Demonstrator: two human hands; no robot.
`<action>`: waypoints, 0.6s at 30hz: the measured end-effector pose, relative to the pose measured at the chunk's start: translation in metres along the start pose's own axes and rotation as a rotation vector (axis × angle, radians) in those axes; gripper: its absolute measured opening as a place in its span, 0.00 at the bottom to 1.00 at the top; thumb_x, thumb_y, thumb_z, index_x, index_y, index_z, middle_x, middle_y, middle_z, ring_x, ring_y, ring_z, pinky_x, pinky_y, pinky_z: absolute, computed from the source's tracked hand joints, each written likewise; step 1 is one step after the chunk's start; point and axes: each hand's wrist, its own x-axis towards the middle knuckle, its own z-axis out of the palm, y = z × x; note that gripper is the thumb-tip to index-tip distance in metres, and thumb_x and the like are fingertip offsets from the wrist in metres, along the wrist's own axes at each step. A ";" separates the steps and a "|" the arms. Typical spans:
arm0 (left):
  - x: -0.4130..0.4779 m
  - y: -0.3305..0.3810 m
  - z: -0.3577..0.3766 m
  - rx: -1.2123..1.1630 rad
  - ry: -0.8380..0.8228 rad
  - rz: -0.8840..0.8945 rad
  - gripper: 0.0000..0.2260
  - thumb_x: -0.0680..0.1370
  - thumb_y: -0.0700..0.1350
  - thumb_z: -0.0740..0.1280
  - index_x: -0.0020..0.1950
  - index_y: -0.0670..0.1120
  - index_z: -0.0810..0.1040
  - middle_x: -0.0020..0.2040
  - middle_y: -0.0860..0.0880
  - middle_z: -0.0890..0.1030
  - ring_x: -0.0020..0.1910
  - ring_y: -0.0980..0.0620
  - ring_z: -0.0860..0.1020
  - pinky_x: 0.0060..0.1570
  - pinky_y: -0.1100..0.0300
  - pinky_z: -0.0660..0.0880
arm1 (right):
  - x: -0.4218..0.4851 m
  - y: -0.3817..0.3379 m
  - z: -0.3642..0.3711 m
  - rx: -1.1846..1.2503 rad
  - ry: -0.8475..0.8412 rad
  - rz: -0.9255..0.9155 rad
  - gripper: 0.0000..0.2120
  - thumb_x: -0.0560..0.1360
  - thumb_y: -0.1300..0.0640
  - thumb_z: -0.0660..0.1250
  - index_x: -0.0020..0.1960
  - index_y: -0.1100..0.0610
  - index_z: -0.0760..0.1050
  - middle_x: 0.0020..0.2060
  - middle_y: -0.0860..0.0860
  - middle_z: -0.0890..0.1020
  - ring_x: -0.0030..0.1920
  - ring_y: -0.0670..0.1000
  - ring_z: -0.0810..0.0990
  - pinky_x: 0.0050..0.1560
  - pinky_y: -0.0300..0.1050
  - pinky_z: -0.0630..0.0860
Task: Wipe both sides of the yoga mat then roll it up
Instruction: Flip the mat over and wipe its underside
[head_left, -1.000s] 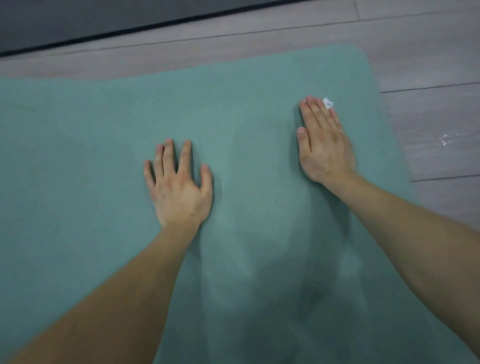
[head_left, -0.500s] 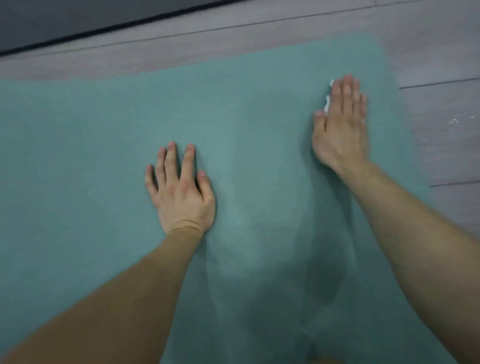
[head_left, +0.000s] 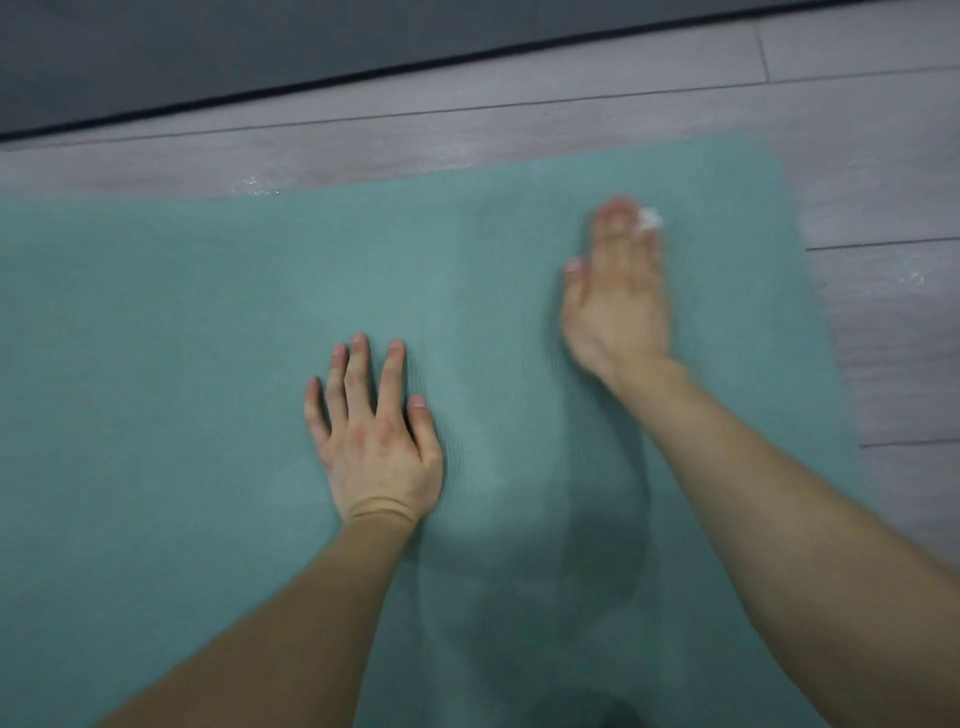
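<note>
A teal yoga mat lies flat on the floor and fills most of the view, its rounded far right corner near the top right. My left hand rests palm down on the mat near the middle, fingers spread and straight. My right hand lies flat on the mat nearer the right edge, blurred by motion, fingers straight and together. A small white wipe peeks out from under its fingertips; most of it is hidden by the hand.
Grey wood-look floor planks border the mat at the far side and right. A dark grey surface with a black edge runs along the top of the view. My shadow falls on the mat below the hands.
My right hand has slid with the white wipe across the mat near its far right corner. My left hand has stayed pressed in about the same place.
</note>
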 end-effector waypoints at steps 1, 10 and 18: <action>0.000 0.000 0.000 0.001 0.002 -0.002 0.26 0.82 0.54 0.60 0.81 0.51 0.69 0.83 0.45 0.63 0.83 0.44 0.59 0.79 0.37 0.55 | -0.013 -0.027 0.002 0.052 -0.034 -0.213 0.31 0.85 0.50 0.51 0.83 0.66 0.58 0.82 0.63 0.61 0.83 0.64 0.57 0.84 0.59 0.49; 0.000 0.002 -0.001 -0.017 0.001 -0.004 0.27 0.82 0.53 0.60 0.81 0.52 0.69 0.83 0.45 0.63 0.83 0.44 0.59 0.80 0.37 0.54 | 0.043 0.054 -0.011 -0.058 -0.024 0.148 0.35 0.83 0.46 0.42 0.84 0.63 0.54 0.84 0.59 0.57 0.84 0.58 0.53 0.84 0.59 0.46; 0.000 0.003 -0.004 -0.025 -0.011 -0.003 0.26 0.82 0.53 0.60 0.81 0.51 0.69 0.83 0.44 0.63 0.83 0.44 0.59 0.79 0.37 0.55 | 0.013 -0.073 0.001 -0.066 -0.281 -0.955 0.30 0.87 0.47 0.47 0.86 0.55 0.48 0.85 0.52 0.52 0.85 0.51 0.47 0.84 0.51 0.39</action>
